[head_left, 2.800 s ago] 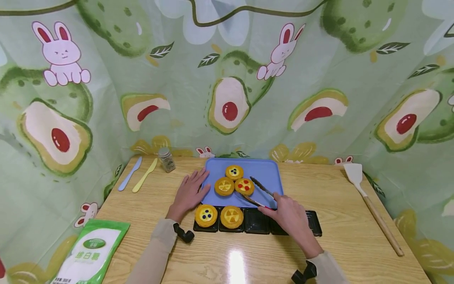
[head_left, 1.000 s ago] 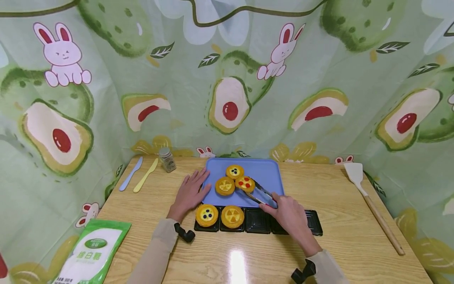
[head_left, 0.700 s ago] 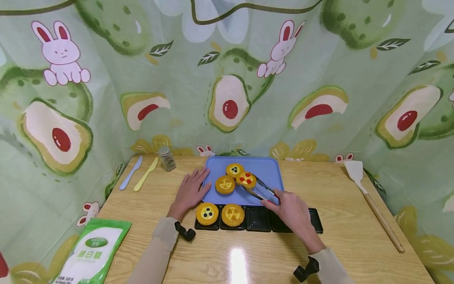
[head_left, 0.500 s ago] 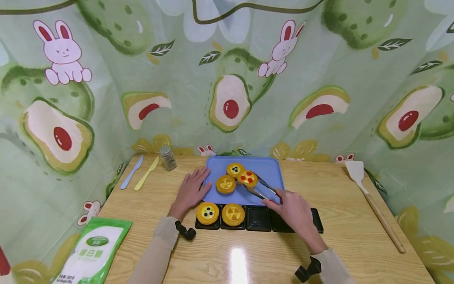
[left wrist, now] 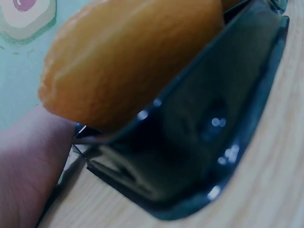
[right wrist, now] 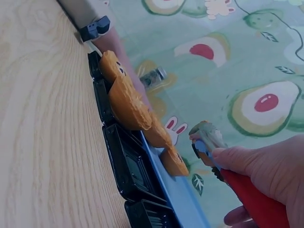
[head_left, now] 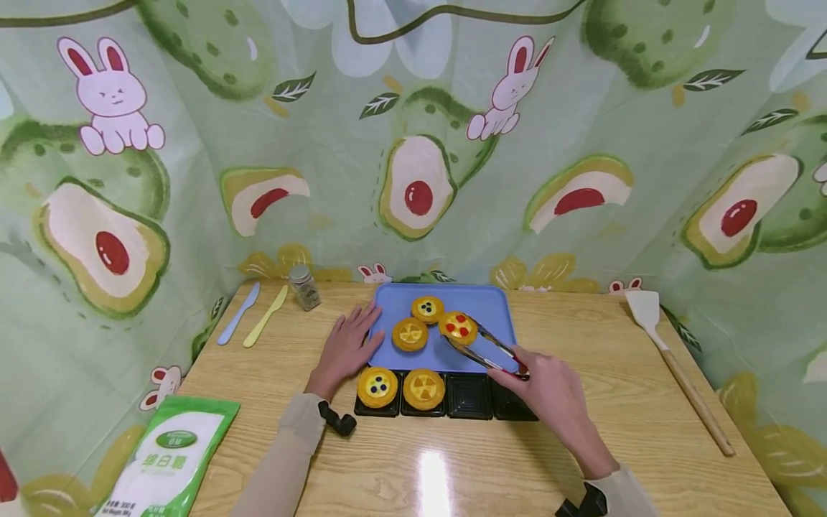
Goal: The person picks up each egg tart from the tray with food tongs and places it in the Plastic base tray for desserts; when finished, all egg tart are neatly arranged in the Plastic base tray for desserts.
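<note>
My right hand [head_left: 549, 388] grips a pair of tongs [head_left: 474, 357], whose red handle [right wrist: 256, 204] shows in the right wrist view. The tongs' tips clasp a tart with red fruit pieces [head_left: 460, 327] over the blue tray [head_left: 494, 305]. Two other tarts sit on that tray: one with dark berries [head_left: 428, 309], one with yellow wedges [head_left: 410, 334]. Flat on the tray's left edge rests my left hand [head_left: 349, 345], fingers spread. In front of the tray, a row of black plastic cups [head_left: 469, 396] holds a berry tart [head_left: 377, 388] and a wedge-topped tart [head_left: 423, 388].
At the back left lie a blue knife [head_left: 239, 314] and a yellow knife [head_left: 266, 317], beside a glass shaker [head_left: 305, 289]. A green and white bag [head_left: 168, 456] is at the front left. Along the right side lies a spatula [head_left: 678, 373] with a wooden handle.
The tongs have closed on the red-fruit tart and drawn it up and right, apart from the other two. My right hand moved right with it; my left hand stayed put.
</note>
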Available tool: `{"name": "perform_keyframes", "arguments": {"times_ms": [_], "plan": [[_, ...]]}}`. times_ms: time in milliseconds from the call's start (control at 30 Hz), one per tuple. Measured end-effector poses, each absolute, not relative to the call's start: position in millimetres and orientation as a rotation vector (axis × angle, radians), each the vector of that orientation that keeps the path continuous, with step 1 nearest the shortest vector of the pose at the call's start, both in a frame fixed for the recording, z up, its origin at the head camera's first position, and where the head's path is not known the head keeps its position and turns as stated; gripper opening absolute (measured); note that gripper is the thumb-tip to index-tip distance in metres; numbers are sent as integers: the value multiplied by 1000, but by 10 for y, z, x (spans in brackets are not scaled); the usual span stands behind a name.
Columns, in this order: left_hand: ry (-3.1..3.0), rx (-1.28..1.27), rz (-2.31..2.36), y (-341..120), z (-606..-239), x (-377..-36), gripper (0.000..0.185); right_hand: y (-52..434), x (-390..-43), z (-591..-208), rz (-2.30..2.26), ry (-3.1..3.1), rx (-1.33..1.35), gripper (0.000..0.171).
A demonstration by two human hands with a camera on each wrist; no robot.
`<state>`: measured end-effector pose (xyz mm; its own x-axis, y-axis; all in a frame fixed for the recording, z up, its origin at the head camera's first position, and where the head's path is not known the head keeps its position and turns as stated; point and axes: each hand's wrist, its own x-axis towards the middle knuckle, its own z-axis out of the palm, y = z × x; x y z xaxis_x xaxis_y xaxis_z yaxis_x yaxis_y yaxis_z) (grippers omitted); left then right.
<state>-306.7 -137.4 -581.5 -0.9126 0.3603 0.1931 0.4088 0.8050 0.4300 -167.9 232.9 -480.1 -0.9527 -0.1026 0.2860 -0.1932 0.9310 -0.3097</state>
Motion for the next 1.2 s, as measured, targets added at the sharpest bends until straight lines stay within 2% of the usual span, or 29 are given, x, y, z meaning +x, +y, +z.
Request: {"name": "perform_keyframes", "arguments": {"times_ms": [533,1200], "plan": [[-2908,-609,-707,-1393,-5783,-3050,66,2421,-1320,-4707,459,-2805,209,44],[-2911,-601,-700,-1373,-5817,-3072,65,2527,-912,-4826,451,-2948,93,43]]}}
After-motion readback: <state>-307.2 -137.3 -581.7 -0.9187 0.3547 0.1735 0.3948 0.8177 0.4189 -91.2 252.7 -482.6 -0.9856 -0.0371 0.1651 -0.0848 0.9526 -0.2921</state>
